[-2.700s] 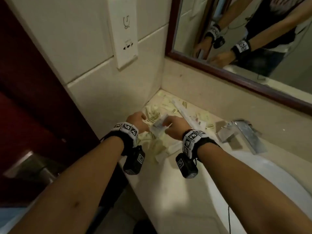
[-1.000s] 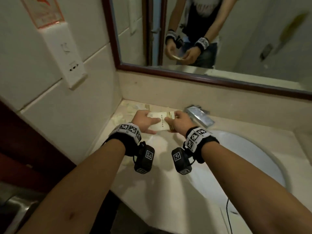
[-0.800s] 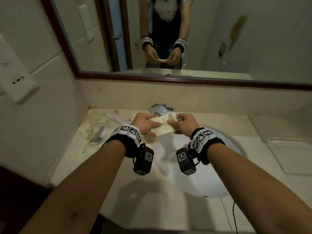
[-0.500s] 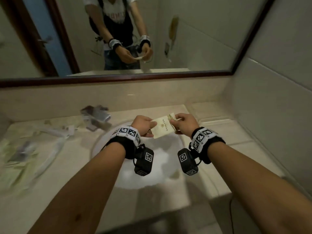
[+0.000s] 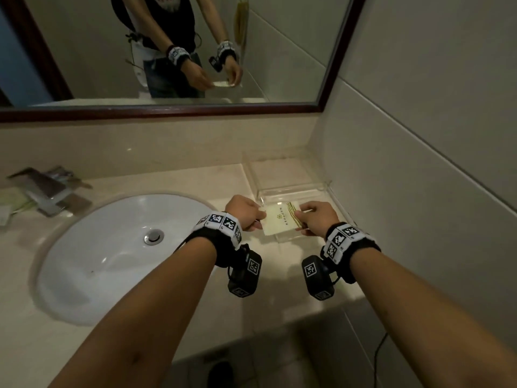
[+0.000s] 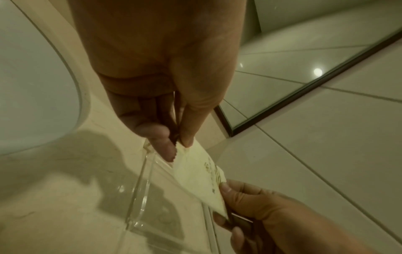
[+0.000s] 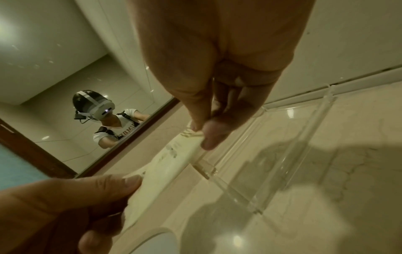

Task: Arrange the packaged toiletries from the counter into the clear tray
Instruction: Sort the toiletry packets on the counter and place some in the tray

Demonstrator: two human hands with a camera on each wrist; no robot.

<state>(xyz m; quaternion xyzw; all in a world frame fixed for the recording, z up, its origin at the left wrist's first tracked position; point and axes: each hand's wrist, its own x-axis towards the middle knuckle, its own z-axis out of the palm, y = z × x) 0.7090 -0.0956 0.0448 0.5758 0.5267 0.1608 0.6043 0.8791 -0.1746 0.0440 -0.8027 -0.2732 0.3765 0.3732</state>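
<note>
A flat cream toiletry packet (image 5: 280,221) with green stripes at one end hangs low over the near end of the clear tray (image 5: 293,189), which stands on the counter right of the sink. My left hand (image 5: 258,219) pinches the packet's left edge and my right hand (image 5: 302,219) pinches its striped right edge. In the left wrist view thumb and finger of the left hand (image 6: 178,143) nip the packet (image 6: 200,177) above the tray wall (image 6: 139,197). The right wrist view shows the right hand (image 7: 201,131) pinching the packet (image 7: 165,170) beside the tray (image 7: 272,154), which holds nothing else.
The white sink basin (image 5: 112,247) lies left of my hands, with the chrome faucet (image 5: 47,189) behind it. More packets (image 5: 11,204) lie at the counter's far left. A tiled wall (image 5: 419,163) closes the right side just past the tray, and a mirror hangs above.
Both hands have carried the packet from the pile in the left corner rightward across the sink to just over the clear tray. The grip on both edges is unchanged.
</note>
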